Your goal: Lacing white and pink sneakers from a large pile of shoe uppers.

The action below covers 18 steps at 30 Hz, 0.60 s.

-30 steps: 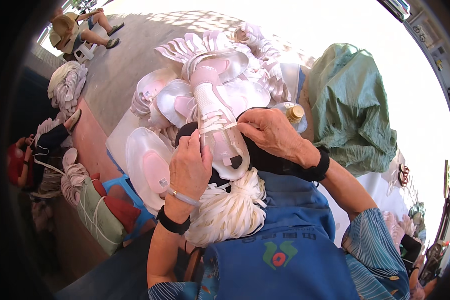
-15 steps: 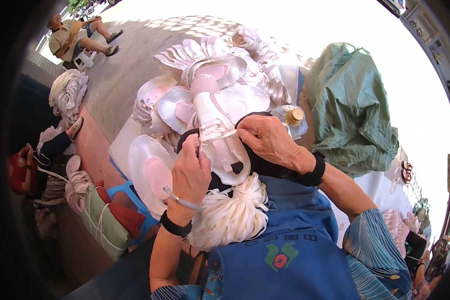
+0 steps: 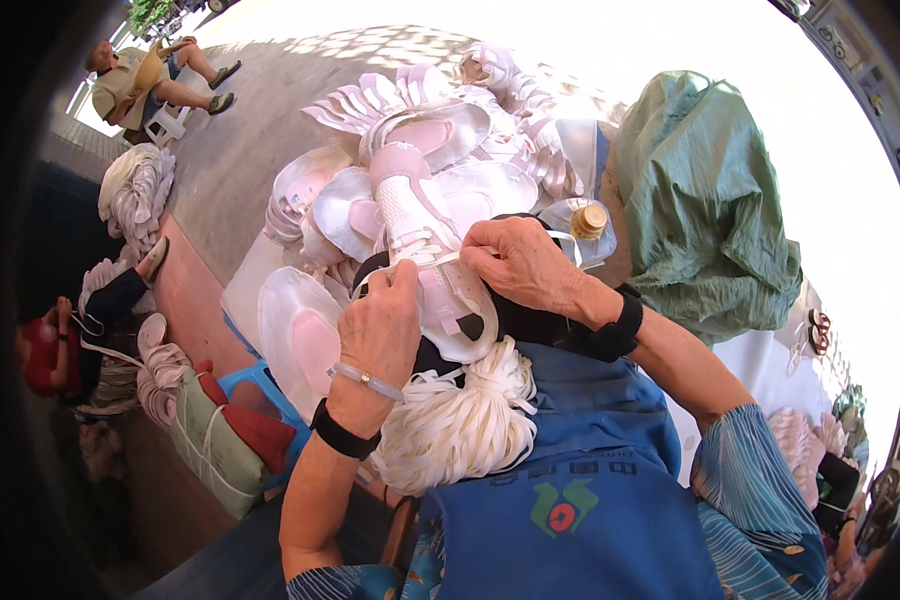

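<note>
A white and pale pink shoe upper (image 3: 415, 205) lies lengthwise in front of me, its heel end toward my lap. White shoelace (image 3: 440, 257) crosses its eyelet area. My left hand (image 3: 378, 325) is closed in a pinch on the lace at the upper's left side, and a short lace end sticks out by the fingers. On the other side, my right hand (image 3: 540, 265) pinches the lace too, with a loose strand beyond the knuckles. Both sets of fingertips are partly hidden. A tied bundle of white shoelaces (image 3: 460, 425) rests on my blue apron (image 3: 570, 490).
More shoe uppers (image 3: 440, 125) are piled beyond, with one (image 3: 300, 330) at the left. A clear bottle with a yellow cap (image 3: 589, 221) stands right of the pile, near a large green sack (image 3: 705, 200). Another person (image 3: 135, 85) sits far left; a second (image 3: 55, 350) sits nearer.
My left hand has turned and shifted slightly left, drawing the lace sideways across the upper. My right hand has moved a little up and left, with a lace strand now showing behind it.
</note>
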{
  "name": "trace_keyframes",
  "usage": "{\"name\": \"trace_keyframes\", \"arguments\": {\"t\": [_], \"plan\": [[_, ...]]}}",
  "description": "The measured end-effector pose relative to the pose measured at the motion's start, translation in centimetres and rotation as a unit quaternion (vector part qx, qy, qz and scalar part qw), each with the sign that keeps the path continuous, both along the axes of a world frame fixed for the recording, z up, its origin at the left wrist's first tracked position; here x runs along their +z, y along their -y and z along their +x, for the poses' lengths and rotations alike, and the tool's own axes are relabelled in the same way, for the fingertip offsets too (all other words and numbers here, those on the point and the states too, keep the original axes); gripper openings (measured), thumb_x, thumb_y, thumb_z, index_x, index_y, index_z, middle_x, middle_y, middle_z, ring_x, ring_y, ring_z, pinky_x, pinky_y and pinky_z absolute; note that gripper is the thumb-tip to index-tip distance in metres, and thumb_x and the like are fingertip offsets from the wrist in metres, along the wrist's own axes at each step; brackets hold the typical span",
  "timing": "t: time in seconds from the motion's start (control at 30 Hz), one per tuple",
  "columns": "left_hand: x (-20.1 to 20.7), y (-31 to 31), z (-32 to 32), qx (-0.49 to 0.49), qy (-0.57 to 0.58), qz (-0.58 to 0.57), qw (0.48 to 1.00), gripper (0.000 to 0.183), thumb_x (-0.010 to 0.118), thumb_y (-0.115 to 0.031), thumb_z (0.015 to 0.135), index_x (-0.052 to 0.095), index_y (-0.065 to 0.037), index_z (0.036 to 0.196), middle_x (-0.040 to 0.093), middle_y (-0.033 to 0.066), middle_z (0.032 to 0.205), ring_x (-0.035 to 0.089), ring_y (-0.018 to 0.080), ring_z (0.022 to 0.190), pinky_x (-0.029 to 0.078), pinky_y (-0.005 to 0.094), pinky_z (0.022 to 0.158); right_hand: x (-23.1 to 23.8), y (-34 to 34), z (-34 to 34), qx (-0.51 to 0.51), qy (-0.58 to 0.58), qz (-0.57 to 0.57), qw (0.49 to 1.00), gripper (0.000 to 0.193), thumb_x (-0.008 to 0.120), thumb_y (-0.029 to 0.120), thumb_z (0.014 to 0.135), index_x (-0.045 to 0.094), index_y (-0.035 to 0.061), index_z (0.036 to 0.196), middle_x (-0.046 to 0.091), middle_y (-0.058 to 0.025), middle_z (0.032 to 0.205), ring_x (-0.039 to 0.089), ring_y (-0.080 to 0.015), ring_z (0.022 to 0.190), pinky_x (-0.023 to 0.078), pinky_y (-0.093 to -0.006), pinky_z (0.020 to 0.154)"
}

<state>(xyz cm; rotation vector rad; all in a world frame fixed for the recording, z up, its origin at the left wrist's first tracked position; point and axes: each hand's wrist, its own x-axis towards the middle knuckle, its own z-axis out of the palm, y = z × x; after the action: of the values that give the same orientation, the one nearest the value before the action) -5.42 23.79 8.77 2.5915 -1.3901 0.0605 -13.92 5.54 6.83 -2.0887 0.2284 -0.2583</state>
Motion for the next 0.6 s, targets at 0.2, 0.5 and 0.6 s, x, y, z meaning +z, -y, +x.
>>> {"name": "trace_keyframes", "arguments": {"t": [0.2, 0.5, 0.6], "plan": [[0.5, -0.7, 0.7, -0.010, 0.039, -0.027, 0.999, 0.012, 0.054, -0.004, 0.082, 0.053, -0.008, 0.094, 0.058, 0.0126, 0.079, 0.061, 0.0329, 0.062, 0.049, 0.0420, 0.051, 0.6, -0.9, 1.3, 0.018, 0.047, -0.128, 0.991, 0.018, 0.054, 0.014, 0.081, 0.057, -0.0024, 0.075, 0.052, -0.0197, 0.061, 0.053, -0.0373, 0.057, 0.043, -0.0409, 0.055], [0.1, -0.3, 0.0, -0.085, 0.054, -0.135, 0.986, 0.013, 0.059, -0.002, 0.075, 0.054, -0.005, 0.087, 0.050, 0.0094, 0.083, 0.059, 0.0248, 0.073, 0.050, 0.0332, 0.058, 1.9, -1.2, -1.1, -0.072, 0.064, -0.137, 0.986, 0.014, 0.066, 0.016, 0.078, 0.061, 0.0041, 0.084, 0.055, -0.0125, 0.082, 0.055, -0.0305, 0.078, 0.043, -0.0395, 0.071], [-0.2, -0.8, 0.0, -0.094, 0.041, -0.174, 0.979, 0.012, 0.059, -0.002, 0.076, 0.054, -0.004, 0.087, 0.050, 0.0097, 0.081, 0.059, 0.0252, 0.073, 0.050, 0.0327, 0.059, 2.2, -1.7, -1.9, -0.077, 0.132, -0.275, 0.949, 0.020, 0.069, 0.019, 0.075, 0.060, 0.0059, 0.086, 0.051, -0.0106, 0.087, 0.051, -0.0286, 0.085, 0.039, -0.0401, 0.078]]}}
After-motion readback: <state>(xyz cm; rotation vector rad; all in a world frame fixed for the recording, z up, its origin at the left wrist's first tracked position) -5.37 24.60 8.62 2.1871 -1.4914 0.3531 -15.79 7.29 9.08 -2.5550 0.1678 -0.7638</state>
